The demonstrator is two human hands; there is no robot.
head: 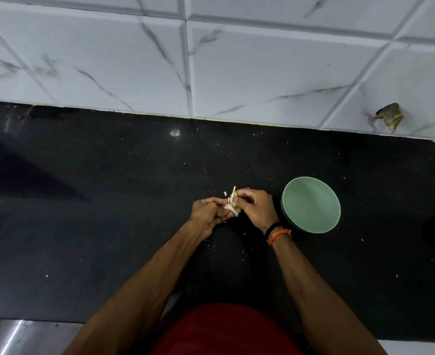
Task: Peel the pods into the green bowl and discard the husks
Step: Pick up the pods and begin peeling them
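Above the black counter [109, 201], both hands meet on a small pale pod [232, 206] with papery white husk and a thin yellowish stem sticking up. My left hand [208, 213] pinches its left side. My right hand [256, 207] grips its right side with curled fingers; black and orange bands circle that wrist. The green bowl [311, 204] stands on the counter just right of my right hand, and its inside looks empty.
Small white husk flakes [237, 248] lie scattered over the counter around and below the hands. A white marbled tile wall [211, 60] rises behind the counter, with a brownish broken patch [390, 116] at the far right. A metal strip [11, 336] shows at bottom left.
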